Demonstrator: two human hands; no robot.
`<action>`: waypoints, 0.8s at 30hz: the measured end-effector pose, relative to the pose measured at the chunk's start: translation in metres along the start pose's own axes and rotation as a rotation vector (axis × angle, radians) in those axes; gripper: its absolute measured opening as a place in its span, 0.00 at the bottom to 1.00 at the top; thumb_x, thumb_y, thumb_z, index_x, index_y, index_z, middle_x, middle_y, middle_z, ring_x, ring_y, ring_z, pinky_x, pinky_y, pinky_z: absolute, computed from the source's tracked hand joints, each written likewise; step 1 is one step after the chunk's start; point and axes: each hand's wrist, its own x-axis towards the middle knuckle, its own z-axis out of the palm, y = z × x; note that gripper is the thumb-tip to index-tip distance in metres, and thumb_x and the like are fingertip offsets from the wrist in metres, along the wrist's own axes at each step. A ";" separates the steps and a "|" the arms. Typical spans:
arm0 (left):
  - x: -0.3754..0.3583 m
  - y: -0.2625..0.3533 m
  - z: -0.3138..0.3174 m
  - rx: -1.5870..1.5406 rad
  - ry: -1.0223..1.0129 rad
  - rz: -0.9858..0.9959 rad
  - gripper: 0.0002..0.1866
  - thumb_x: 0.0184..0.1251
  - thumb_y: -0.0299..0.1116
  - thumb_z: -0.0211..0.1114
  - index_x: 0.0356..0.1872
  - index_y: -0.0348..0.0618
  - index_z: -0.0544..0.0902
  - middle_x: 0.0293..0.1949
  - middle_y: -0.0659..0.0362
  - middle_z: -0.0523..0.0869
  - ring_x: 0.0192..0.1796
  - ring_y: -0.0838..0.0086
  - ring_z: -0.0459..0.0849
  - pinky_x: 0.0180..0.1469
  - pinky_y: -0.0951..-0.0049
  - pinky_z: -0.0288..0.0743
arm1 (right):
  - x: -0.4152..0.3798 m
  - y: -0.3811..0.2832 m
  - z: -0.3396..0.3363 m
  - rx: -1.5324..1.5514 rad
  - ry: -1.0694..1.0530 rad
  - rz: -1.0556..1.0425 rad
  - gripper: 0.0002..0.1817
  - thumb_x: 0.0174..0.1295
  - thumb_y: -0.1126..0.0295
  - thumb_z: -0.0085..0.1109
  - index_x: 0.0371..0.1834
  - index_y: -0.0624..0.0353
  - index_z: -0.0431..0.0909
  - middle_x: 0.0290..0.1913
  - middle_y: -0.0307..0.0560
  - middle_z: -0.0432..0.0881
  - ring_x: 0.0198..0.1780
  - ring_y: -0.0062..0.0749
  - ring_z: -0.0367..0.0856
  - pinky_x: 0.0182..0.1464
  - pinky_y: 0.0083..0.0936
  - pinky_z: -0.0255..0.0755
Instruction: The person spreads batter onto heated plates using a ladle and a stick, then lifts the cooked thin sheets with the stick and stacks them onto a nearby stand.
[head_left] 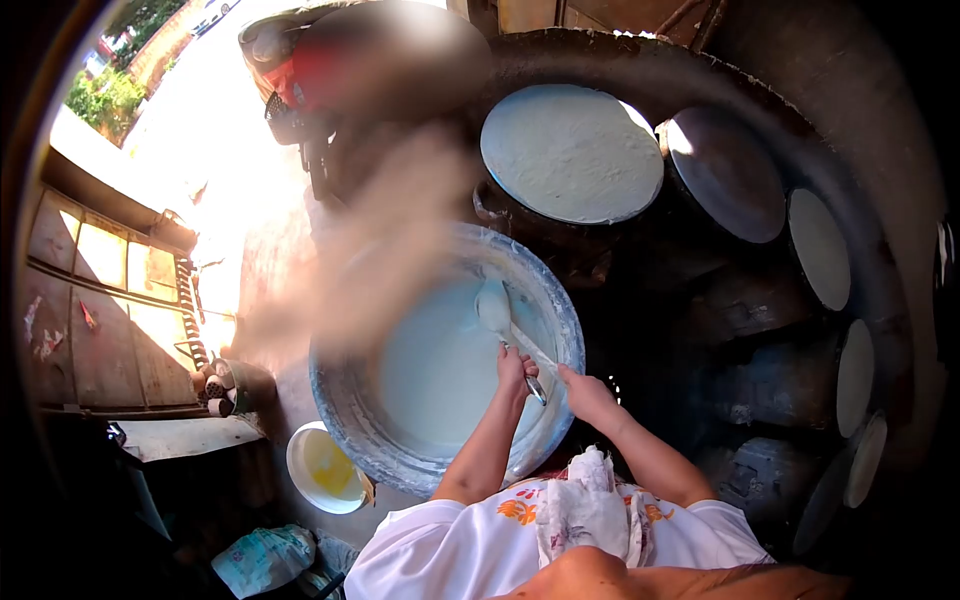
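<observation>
A wide tub [570,330] of milky white batter [430,370] stands in front of me, its rim smeared with dried splashes. Over its right side my left hand [515,368] is closed around the metal handle of a ladle [492,306], whose white-coated bowl points away from me. My right hand [588,393], near the tub's right rim, grips a pale flat stick [535,346]. The stick's far end meets the ladle's bowl in this view. A brownish blur covers the tub's far left part.
Right of the tub, round griddles curve around: one covered with white batter [572,153], a darker one [725,175], and several pale ones [820,250]. A white bucket [325,468] with something yellow inside stands left of the tub. Cylindrical pieces [215,385] are piled by the left wall.
</observation>
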 end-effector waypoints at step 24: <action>-0.406 0.132 0.139 -0.247 -1.407 -0.215 0.22 0.77 0.45 0.42 0.22 0.44 0.63 0.16 0.67 0.59 0.11 0.86 0.57 0.11 0.85 0.59 | -0.170 -0.087 -0.111 1.434 -0.354 -1.055 0.23 0.74 0.64 0.38 0.72 0.39 0.56 0.18 0.42 0.70 0.11 0.17 0.59 0.13 0.15 0.54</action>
